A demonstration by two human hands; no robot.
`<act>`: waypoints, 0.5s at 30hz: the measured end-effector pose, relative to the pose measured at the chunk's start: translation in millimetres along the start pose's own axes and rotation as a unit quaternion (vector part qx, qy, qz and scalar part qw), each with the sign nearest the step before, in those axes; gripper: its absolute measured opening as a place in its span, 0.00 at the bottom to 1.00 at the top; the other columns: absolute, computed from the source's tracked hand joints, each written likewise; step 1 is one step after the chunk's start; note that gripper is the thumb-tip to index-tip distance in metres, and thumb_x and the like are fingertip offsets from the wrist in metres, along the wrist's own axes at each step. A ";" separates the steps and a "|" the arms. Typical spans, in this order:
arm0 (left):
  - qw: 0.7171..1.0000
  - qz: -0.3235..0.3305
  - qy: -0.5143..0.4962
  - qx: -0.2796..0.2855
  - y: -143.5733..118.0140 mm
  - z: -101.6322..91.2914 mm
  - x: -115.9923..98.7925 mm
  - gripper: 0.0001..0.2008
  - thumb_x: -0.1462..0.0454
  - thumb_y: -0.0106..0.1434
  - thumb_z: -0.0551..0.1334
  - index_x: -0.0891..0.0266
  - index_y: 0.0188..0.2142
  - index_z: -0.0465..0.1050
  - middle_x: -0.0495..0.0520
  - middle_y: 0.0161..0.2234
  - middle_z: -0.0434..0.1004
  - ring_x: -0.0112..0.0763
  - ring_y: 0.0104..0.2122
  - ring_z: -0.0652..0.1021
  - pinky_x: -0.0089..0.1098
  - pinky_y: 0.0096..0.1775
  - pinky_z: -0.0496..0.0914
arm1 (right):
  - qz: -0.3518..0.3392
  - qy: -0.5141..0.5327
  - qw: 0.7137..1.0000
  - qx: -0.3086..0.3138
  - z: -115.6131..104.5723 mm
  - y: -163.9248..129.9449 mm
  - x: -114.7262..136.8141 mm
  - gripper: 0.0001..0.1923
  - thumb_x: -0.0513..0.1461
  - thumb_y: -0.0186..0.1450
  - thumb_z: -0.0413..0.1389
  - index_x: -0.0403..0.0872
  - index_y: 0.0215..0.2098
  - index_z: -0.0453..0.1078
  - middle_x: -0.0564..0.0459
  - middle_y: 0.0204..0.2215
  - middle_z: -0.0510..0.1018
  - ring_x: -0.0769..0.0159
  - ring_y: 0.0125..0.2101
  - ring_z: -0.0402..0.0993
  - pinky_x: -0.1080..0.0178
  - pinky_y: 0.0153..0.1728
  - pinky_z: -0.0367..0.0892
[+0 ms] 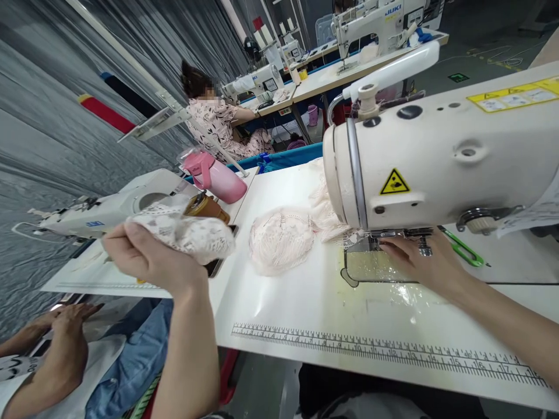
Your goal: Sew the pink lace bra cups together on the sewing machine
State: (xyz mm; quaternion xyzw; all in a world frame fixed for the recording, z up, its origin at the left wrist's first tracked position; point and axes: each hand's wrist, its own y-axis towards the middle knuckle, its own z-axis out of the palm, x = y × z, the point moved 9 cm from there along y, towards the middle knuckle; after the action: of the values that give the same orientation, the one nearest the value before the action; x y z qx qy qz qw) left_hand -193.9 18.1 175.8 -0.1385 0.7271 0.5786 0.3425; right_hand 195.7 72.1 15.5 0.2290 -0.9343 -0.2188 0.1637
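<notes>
Her left hand [144, 253] grips a white lace garment piece [186, 230], fingers closed; the right hand [417, 262], fingers loosely spread, rests beneath the white sewing machine [437, 157], where its needle could catch a finger.

White sewing table [305, 302], printed ruler along front edge, bears cream industrial sewing machine [445, 157]; pale pink lace pieces [282, 238] lie just beside its needle end.

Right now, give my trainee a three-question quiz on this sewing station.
1. True or false: the left hand holds a lace piece.
2. Where is the right hand? A) under the sewing machine head, on the plate B) on the pink bottle
3. What is printed along the table front edge?

Key: 1 true; 2 A; 3 a ruler scale.
</notes>
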 end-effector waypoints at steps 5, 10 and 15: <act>0.916 -0.117 0.014 0.383 -67.7 44.7 -35.3 0.11 0.53 0.62 0.60 0.59 0.34 0.68 0.44 0.24 0.66 0.25 0.23 0.66 0.28 0.24 0.59 | -0.007 -0.007 1.000 0.009 -3.1 4.4 0.3 0.17 0.47 0.68 0.47 0.52 0.40 0.77 0.52 0.19 0.74 0.68 0.20 0.62 0.58 0.33 0.63; 0.757 -0.122 -0.070 0.638 -175.0 105.6 -67.7 0.13 0.55 0.68 0.52 0.58 0.33 0.67 0.48 0.28 0.71 0.28 0.27 0.72 0.28 0.29 0.66 | 0.052 0.037 0.998 0.011 -8.9 9.0 -6.5 0.17 0.45 0.67 0.49 0.47 0.31 0.77 0.48 0.23 0.76 0.61 0.26 0.69 0.56 0.33 0.65; 0.734 0.173 0.113 0.647 -218.8 145.4 -67.6 0.13 0.59 0.71 0.48 0.61 0.42 0.68 0.53 0.34 0.77 0.32 0.28 0.75 0.30 0.28 0.66 | 0.066 0.063 0.996 0.014 -9.3 9.6 -10.8 0.21 0.41 0.66 0.51 0.47 0.14 0.64 0.51 0.19 0.73 0.63 0.24 0.69 0.56 0.32 0.67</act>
State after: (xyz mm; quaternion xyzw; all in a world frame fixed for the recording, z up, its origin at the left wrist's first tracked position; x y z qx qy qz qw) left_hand 35.1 77.1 43.0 0.1805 0.9708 -0.0019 0.1583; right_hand 205.2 82.1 25.9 0.1828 -0.9380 -0.1799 0.2333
